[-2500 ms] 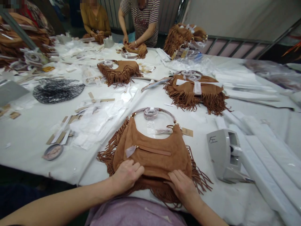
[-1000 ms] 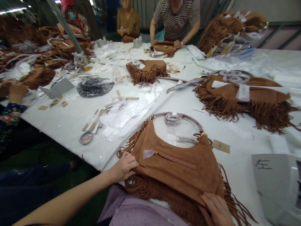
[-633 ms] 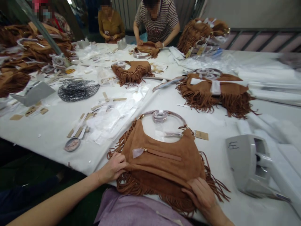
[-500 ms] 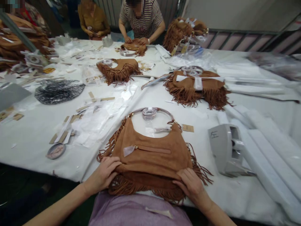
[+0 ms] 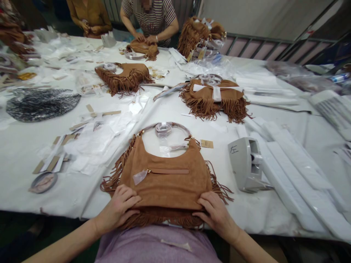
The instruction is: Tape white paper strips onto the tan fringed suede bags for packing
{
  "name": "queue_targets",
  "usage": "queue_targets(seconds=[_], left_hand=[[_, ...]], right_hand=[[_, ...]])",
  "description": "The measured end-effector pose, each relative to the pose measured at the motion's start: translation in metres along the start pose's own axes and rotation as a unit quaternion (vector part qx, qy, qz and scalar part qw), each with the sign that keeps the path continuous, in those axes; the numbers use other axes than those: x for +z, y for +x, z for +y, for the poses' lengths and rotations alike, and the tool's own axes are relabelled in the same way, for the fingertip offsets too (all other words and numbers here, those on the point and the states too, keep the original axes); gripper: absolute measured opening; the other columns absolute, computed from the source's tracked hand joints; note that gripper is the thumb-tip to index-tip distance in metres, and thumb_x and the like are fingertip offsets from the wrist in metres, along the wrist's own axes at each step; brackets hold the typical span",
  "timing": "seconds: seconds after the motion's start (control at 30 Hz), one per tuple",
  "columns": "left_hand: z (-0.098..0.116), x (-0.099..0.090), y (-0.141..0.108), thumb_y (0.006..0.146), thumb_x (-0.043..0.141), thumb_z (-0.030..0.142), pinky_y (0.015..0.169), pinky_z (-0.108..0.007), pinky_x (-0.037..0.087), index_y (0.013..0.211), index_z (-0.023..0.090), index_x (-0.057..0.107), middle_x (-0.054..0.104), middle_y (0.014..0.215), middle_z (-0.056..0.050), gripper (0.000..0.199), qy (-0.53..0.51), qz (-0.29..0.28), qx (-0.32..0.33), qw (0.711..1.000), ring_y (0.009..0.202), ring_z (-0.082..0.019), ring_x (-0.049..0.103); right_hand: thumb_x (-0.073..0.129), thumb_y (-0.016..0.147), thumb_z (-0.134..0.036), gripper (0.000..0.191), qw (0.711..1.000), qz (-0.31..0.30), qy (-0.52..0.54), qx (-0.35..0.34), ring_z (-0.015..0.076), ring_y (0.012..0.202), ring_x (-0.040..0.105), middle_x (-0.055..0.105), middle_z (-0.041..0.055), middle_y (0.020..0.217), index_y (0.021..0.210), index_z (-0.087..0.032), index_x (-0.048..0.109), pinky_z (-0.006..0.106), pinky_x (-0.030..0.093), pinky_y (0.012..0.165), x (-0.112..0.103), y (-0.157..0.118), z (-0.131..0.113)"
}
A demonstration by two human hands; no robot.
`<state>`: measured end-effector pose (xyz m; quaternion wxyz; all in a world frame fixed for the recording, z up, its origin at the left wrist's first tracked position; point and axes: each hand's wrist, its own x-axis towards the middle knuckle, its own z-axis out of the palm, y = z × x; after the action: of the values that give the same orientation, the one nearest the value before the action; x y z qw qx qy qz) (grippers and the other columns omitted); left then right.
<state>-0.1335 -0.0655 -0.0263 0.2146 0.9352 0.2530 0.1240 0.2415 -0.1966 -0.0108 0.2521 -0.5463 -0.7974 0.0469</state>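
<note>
A brown fringed bag (image 5: 164,186) lies flat at the table's front edge, its zipper pull wrapped in white and its curved handle pointing away from me. My left hand (image 5: 120,205) grips the bag's lower left edge, thumb below and fingers on top. At the lower right edge, my right hand (image 5: 215,212) pinches the bag the same way. Between the hands the bottom edge is folded, with fringe showing under it. A wrapped strap coil (image 5: 163,129) rests inside the handle loop, and a tan tag (image 5: 207,144) lies to its right.
A grey tape dispenser (image 5: 244,164) stands right of the bag, beside long white foam strips (image 5: 296,182). Paper scraps (image 5: 93,146) and a tape roll (image 5: 43,182) lie left. Farther back are fringed bags (image 5: 215,96) and a person (image 5: 153,22) handling another bag.
The view has shifted, so the table's things appear farther left. Both hands keep hold of the bag, and its lower part looks flatter, with less of the dark underside showing.
</note>
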Motion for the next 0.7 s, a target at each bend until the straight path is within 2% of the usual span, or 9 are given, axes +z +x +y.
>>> queue_targets(seconds=[0.13, 0.3, 0.5, 0.63, 0.7], left_hand=[[-0.004, -0.006, 0.004, 0.087, 0.059, 0.03, 0.088, -0.04, 0.034, 0.11, 0.021, 0.058, 0.06, 0.095, -0.006, 0.025, -0.002, -0.035, 0.015, 0.999, 0.09, -0.02, 0.051], [-0.015, 0.001, 0.008, 0.091, 0.052, 0.025, 0.084, -0.036, 0.033, 0.094, 0.02, 0.06, 0.06, 0.084, -0.002, 0.011, -0.032, -0.051, 0.03, 0.998, 0.082, -0.016, 0.052], [-0.025, 0.005, 0.021, 0.092, 0.047, 0.041, 0.071, -0.032, 0.034, 0.071, 0.017, 0.054, 0.058, 0.075, -0.005, 0.033, -0.014, -0.032, -0.026, 0.999, 0.075, -0.018, 0.051], [-0.023, -0.003, 0.031, 0.092, 0.045, 0.044, 0.071, -0.031, 0.037, 0.072, 0.017, 0.057, 0.062, 0.079, -0.006, 0.035, -0.032, -0.047, -0.064, 0.996, 0.076, -0.019, 0.055], [-0.02, -0.008, 0.033, 0.092, 0.046, 0.044, 0.075, -0.031, 0.039, 0.081, 0.017, 0.06, 0.064, 0.085, -0.006, 0.033, -0.049, -0.055, -0.082, 0.994, 0.079, -0.019, 0.056]], right_hand=[[0.057, 0.089, -0.025, 0.009, 0.999, -0.037, 0.012, -0.002, 0.0205, 0.086, 0.054, 0.061, 0.0087, 0.09, 0.093, -0.016, 0.057, 0.036, 0.047, 0.077, 0.0, 0.006, 0.002], [0.052, 0.091, -0.024, 0.009, 0.998, -0.059, 0.018, 0.007, 0.0186, 0.077, 0.05, 0.059, 0.0065, 0.081, 0.088, -0.016, 0.056, 0.033, 0.042, 0.071, 0.009, 0.009, 0.008], [0.044, 0.095, -0.032, 0.03, 0.997, -0.066, -0.026, 0.04, 0.0167, 0.064, 0.043, 0.05, 0.0024, 0.065, 0.069, -0.019, 0.048, 0.03, 0.035, 0.062, 0.024, 0.026, 0.022], [0.041, 0.096, -0.034, 0.03, 0.993, -0.084, -0.04, 0.069, 0.0171, 0.066, 0.047, 0.054, 0.0028, 0.067, 0.072, -0.019, 0.05, 0.03, 0.037, 0.064, 0.023, 0.034, 0.023], [0.041, 0.096, -0.034, 0.027, 0.993, -0.078, -0.033, 0.084, 0.0177, 0.07, 0.051, 0.058, 0.0036, 0.072, 0.078, -0.018, 0.054, 0.031, 0.039, 0.067, 0.02, 0.033, 0.02]])
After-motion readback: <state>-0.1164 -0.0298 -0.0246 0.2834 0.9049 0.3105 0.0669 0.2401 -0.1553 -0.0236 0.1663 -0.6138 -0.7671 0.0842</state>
